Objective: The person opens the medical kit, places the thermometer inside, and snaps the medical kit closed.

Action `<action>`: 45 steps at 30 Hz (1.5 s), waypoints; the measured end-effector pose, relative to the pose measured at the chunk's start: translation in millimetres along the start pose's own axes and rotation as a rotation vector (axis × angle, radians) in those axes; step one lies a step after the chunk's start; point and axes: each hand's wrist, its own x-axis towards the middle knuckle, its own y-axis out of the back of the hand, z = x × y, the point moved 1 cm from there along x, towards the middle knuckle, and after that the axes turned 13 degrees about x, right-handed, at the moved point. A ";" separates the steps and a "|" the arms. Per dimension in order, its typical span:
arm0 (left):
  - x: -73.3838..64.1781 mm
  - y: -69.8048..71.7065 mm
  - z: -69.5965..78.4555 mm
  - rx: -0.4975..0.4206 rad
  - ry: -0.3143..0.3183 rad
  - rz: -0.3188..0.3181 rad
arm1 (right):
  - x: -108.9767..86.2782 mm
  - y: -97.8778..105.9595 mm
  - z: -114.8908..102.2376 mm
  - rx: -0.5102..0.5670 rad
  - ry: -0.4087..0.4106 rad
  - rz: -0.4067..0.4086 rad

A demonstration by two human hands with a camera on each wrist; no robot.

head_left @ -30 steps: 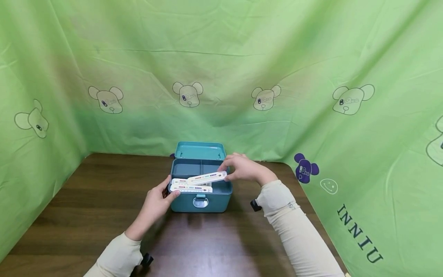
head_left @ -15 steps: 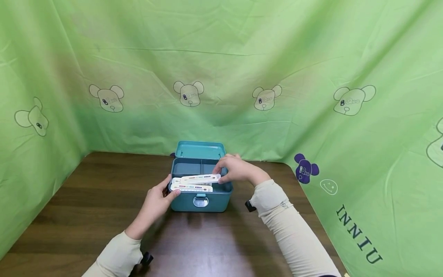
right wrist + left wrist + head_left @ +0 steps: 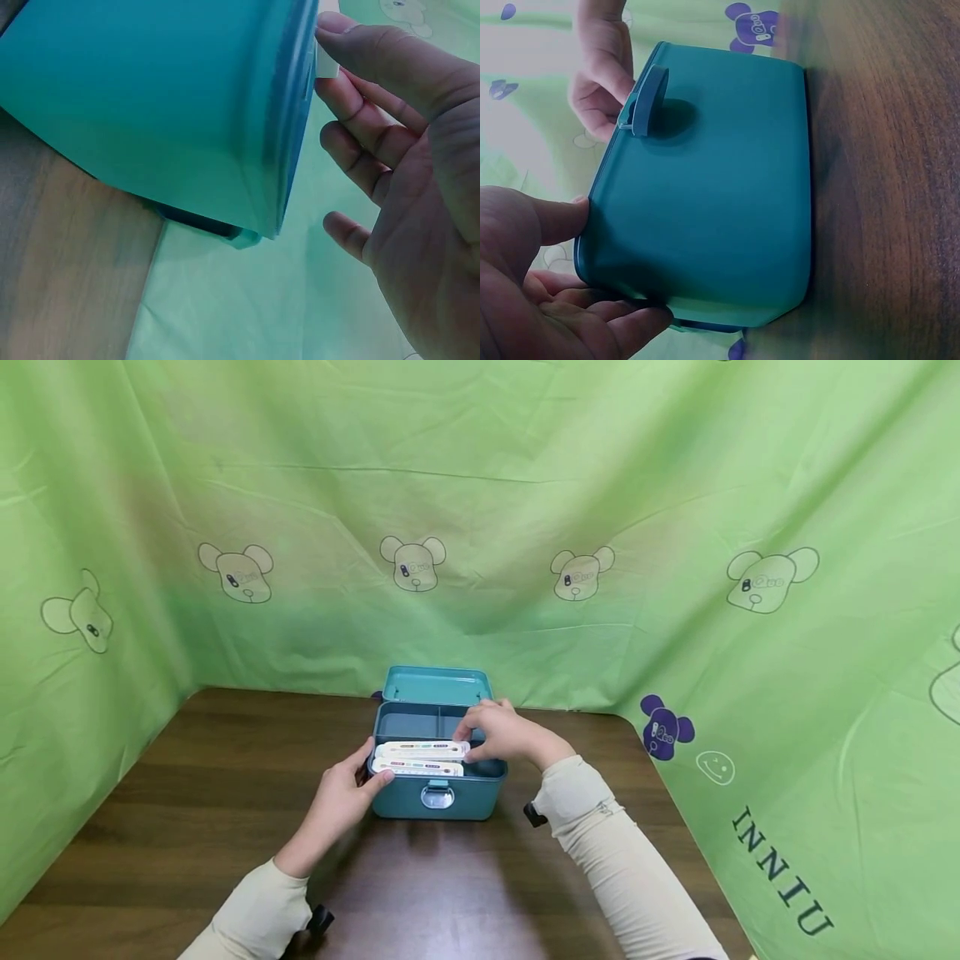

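Note:
A teal lidded storage box [image 3: 476,797] stands on the table with its lid [image 3: 437,683] tipped back. My left hand [image 3: 339,800] grips the box's front left corner, thumb on the rim and fingers along the side, as the left wrist view also shows. My right hand [image 3: 510,737] pinches the right end of a slim white printed pack [image 3: 420,749] between thumb and fingers. That pack lies low in the box opening, behind another slim white pack [image 3: 420,767]. In the right wrist view a white pack end [image 3: 328,64] shows between the thumb and fingers. The packs' lower parts are hidden.
A divided tray [image 3: 405,722] sits at the back of the box. The box has a metal latch [image 3: 437,795] in front. Brown wooden table [image 3: 187,810] surrounds it, and a green printed cloth [image 3: 480,468] hangs behind and at both sides.
My right hand has moved left and slightly down, bringing the slanted white pack level and lower into the box. My left hand stays on the box corner.

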 end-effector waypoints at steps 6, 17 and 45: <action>0.8 0.6 0.7 -0.002 -0.003 0.015 | 3.3 -3.6 1.8 0.019 -0.008 -0.001; 0.8 2.9 1.6 -0.009 0.005 0.030 | 6.4 -10.1 -0.2 -0.018 0.006 0.007; 16.9 17.2 -2.5 -0.086 0.006 0.025 | -20.9 -16.4 15.2 -0.026 0.058 0.295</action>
